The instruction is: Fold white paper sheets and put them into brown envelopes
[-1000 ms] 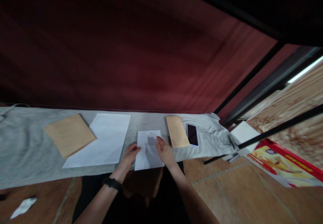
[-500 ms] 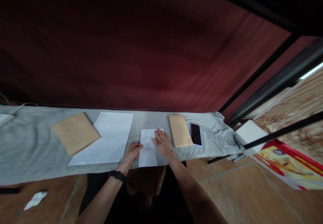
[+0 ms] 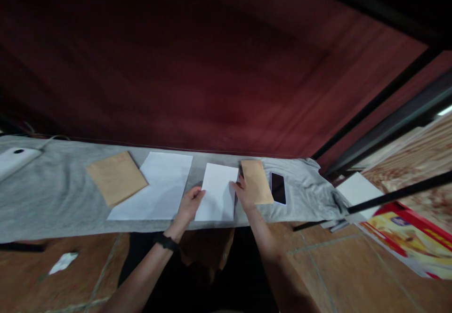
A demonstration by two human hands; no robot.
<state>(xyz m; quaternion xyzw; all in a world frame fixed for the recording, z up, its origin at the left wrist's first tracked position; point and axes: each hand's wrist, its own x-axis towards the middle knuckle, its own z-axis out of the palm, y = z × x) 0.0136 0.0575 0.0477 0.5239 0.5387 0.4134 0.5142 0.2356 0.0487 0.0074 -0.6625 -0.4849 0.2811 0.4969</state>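
Between my two hands a folded white sheet of paper (image 3: 219, 190) is held at its side edges, just over the grey cloth. My left hand (image 3: 190, 202) pinches the left edge, thumb on top. On the opposite edge my right hand (image 3: 243, 193) closes its thumb and fingers on the paper; some of its fingers are hidden. A brown envelope (image 3: 257, 179) lies right beside my right hand. To the left of my left hand is a larger white paper (image 3: 162, 186), partly covered at its left by several brown envelopes (image 3: 118, 177).
A phone (image 3: 278, 188) lies right of the single envelope. The grey cloth (image 3: 70, 200) covers the narrow table. A white device (image 3: 16, 160) with a cable sits far left. Black metal bars (image 3: 384, 101) and a red-yellow box (image 3: 413, 237) are at the right.
My right hand, flat on the folded paper before, now grips its right edge. The paper's far end has come up and forward between both hands. The view has shifted slightly.
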